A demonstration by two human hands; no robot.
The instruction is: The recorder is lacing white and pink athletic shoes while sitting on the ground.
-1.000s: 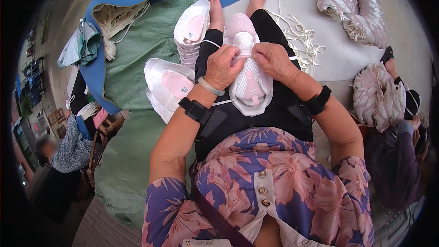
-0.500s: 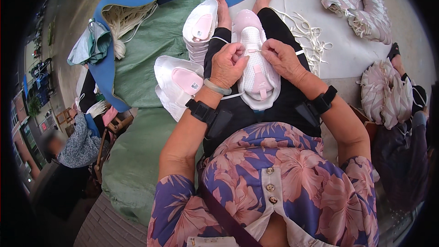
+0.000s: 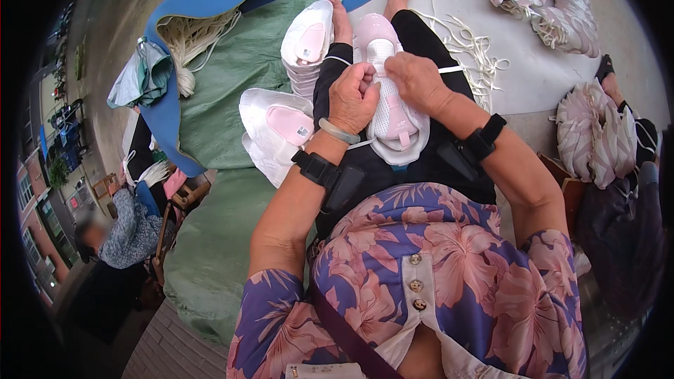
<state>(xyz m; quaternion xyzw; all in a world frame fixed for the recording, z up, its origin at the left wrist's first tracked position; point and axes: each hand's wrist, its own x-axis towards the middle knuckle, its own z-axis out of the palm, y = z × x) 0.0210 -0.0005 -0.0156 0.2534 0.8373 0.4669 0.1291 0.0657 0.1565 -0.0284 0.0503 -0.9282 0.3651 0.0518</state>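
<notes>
A pink-and-white shoe upper [image 3: 382,109] lies on my lap, toe pointing away from me. My left hand [image 3: 353,95] curls over its left edge, thumb and fingers pinched at a white shoelace [image 3: 362,144] whose strand trails below the wrist. At the upper's right side, my right hand [image 3: 420,83] is closed near the lacing, with a white lace end [image 3: 451,69] sticking out past its back. The fingertips nearly meet, and their exact grip on the lace is partly hidden.
To the left stand a stack of white uppers with pink insoles [image 3: 307,45] and another such stack [image 3: 277,130]. Loose white laces [image 3: 469,56] lie right of my leg. Bundled uppers [image 3: 554,10] sit at the far right. People sit at both sides.
My right hand has shifted left and slightly up, closer to my left hand, and its fingers are more curled. The left hand stays nearly in place on the upper.
</notes>
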